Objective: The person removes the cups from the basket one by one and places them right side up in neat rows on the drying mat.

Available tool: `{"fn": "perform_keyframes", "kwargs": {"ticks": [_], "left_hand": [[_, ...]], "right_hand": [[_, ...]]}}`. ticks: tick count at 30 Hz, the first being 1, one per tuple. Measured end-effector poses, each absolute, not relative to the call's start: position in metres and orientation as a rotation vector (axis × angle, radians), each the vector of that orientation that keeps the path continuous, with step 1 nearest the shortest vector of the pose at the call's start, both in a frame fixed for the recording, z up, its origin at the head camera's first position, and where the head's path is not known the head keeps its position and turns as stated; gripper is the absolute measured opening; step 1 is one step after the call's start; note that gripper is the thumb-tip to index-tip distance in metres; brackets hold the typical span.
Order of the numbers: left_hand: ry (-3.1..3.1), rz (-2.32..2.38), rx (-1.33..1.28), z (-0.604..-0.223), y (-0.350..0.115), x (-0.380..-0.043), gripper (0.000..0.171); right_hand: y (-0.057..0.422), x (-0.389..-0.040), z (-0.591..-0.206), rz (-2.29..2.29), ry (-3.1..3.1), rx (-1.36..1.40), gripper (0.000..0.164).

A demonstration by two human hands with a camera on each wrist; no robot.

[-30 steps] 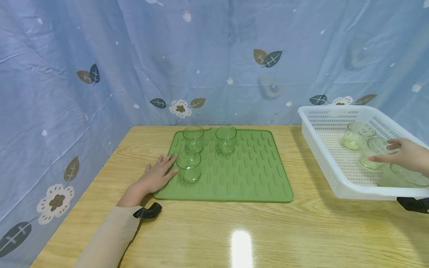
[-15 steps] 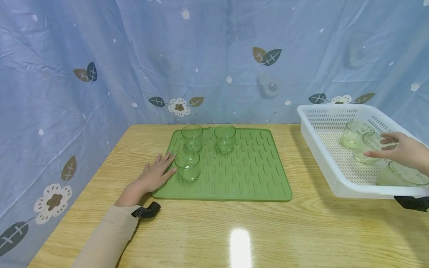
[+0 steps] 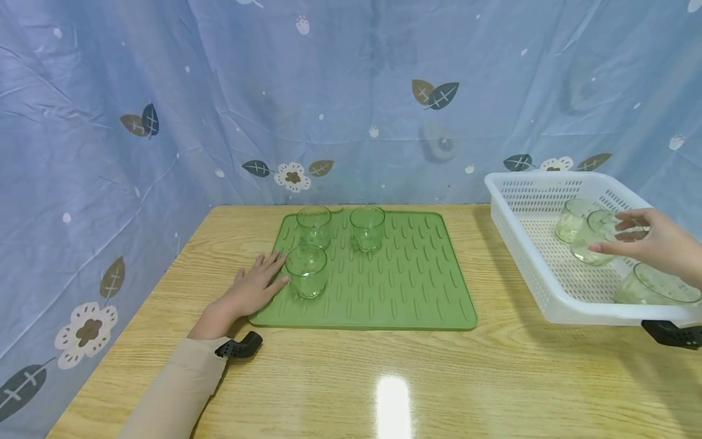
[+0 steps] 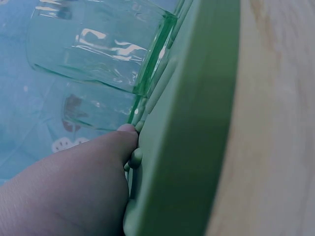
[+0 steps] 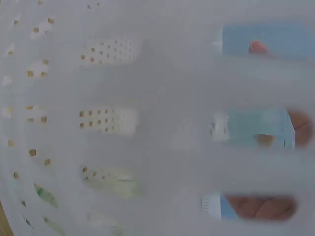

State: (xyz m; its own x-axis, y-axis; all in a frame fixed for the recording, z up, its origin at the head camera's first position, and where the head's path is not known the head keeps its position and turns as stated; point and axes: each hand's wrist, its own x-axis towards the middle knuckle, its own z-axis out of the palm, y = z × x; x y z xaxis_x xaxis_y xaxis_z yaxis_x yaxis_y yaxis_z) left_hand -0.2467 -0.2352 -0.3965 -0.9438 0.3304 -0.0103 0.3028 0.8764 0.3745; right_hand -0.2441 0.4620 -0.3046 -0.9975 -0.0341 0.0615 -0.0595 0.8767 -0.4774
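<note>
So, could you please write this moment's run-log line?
left grip: rests on green mat | right grip: holds glass inside white basket | on mat: three glasses

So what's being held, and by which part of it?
The right grip holds one glass inside the white basket, by its side; the left grip holds nothing.

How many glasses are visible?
6. Green mat: back-left glass, back-right glass, front glass. White basket: far glass, near glass, and middle glass in right hand. Others may be hidden.
</note>
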Motion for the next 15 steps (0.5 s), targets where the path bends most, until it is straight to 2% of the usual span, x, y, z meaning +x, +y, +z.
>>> {"fn": "perform_keyframes", "kwargs": {"ticks": [4, 15], "left_hand": [[2.970, 0.568, 0.501, -0.397, -0.235, -0.247, 0.070], [2.967, 0.575, 0.504, -0.396, -0.236, -0.247, 0.069]], "right_hand": [[0.465, -0.246, -0.306, 0.826, -2.982, 0.104, 0.089], [0.430, -0.231, -0.287, 0.954, -2.927, 0.202, 0.074]]}}
